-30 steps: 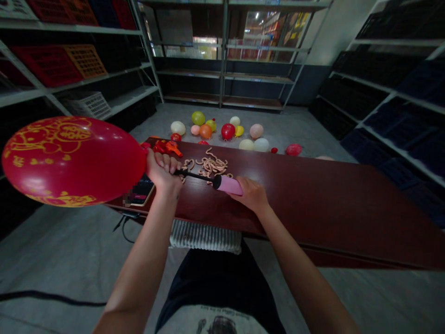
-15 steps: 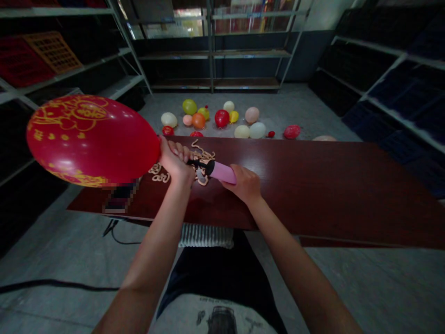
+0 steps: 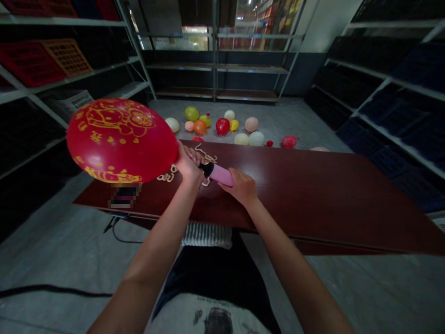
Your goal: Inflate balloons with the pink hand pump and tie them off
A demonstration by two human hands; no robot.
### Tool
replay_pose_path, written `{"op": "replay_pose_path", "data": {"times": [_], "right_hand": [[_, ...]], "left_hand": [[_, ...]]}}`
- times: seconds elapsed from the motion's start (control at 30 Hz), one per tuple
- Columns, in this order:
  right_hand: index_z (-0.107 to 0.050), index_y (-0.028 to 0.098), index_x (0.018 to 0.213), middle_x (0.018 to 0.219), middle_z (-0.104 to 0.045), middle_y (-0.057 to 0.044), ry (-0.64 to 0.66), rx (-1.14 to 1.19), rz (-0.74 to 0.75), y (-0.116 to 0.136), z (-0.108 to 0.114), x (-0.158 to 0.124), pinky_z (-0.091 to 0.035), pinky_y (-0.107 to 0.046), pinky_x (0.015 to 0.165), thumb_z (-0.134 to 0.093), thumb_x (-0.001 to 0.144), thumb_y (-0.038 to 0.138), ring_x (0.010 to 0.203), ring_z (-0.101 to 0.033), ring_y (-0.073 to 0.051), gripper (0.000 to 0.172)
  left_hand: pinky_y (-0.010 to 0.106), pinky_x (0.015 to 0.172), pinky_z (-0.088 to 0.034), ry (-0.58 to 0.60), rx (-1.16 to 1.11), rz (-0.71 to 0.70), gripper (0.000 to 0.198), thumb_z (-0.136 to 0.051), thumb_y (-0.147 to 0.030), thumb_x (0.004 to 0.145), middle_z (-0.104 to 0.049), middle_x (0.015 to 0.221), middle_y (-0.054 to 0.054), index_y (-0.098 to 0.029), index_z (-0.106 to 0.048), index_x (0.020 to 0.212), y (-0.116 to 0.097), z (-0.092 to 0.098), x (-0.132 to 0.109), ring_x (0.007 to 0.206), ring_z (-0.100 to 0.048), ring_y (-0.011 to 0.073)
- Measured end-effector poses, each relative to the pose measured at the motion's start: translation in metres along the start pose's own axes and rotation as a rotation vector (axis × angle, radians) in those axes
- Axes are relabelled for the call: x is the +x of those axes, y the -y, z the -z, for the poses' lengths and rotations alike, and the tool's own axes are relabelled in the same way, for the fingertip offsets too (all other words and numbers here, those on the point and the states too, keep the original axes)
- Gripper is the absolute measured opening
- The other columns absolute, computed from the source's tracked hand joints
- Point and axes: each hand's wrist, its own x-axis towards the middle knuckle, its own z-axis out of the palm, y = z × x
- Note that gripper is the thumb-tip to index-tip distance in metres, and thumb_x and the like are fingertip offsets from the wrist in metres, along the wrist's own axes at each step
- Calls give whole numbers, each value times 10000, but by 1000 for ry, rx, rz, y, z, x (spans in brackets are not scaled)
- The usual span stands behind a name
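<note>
A large inflated red balloon (image 3: pixel 121 141) with yellow printed figures stretches out to the left over the table. My left hand (image 3: pixel 189 162) is closed round its neck, where the black tip of a pink balloon pump (image 3: pixel 222 176) meets it; the exact joint is hidden by the fingers. My right hand (image 3: pixel 243 187) is wrapped round the pump's pink barrel. Beneath and beside the left hand, tan curly balloon strips (image 3: pixel 167 176) lie on the dark red-brown table (image 3: pixel 306 195).
A blurred-out flat object (image 3: pixel 125 195) lies at the table's left front. Several balloons, among them an orange one (image 3: pixel 200 127), rest on the floor beyond the far edge. Metal shelves (image 3: pixel 250 69) stand behind, with crates (image 3: pixel 66 55) on the left rack.
My hands have come closer together, and less of the pump's black part shows between them. The balloon and left hand have shifted right in the view, which has tilted up slightly.
</note>
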Motion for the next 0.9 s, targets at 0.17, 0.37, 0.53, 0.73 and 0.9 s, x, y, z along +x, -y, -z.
{"op": "replay_pose_path", "data": {"times": [0.17, 0.37, 0.53, 0.73, 0.9], "right_hand": [[-643, 176, 1163, 972, -741, -95, 70, -46, 90, 2, 2, -1, -425, -310, 699, -646, 901, 577, 852, -682, -240, 479], [-609, 168, 1256, 1072, -750, -104, 160, -20, 199, 0, 7, 4, -468, -316, 745, -682, 892, 525, 911, -704, -245, 516], [-595, 159, 1283, 1101, -750, -120, 198, -9, 263, 5, 6, 9, -481, -323, 753, -694, 877, 525, 909, -712, -244, 555], [-639, 185, 1222, 1058, -753, -110, 101, -75, 178, 28, -4, 5, -449, -331, 726, -734, 825, 395, 878, -696, -261, 458], [-650, 177, 1214, 1096, -754, -113, 70, -46, 82, 30, -4, 2, -443, -348, 743, -743, 794, 339, 901, -687, -275, 460]], "left_hand": [[216, 360, -211, -96, 12, 44, 629, -478, -419, 1068, -204, 390, -79, -190, -214, 546, -28, 23, 9, 302, -197, 58], [224, 373, -203, -116, -17, 26, 616, -383, -431, 1089, -185, 400, -74, -191, -181, 559, -73, 53, 26, 311, -175, 63], [230, 380, -214, -142, -12, -12, 637, -397, -514, 1071, -158, 429, -71, -196, -148, 579, -108, 80, 42, 337, -156, 75], [227, 383, -198, -235, 45, -111, 702, -542, -640, 975, -123, 463, -84, -197, -158, 590, -131, 88, 49, 368, -142, 82], [226, 390, -194, -190, 1, -96, 619, -417, -432, 1090, -149, 451, -74, -187, -177, 575, -125, 73, 40, 367, -134, 84]]}}
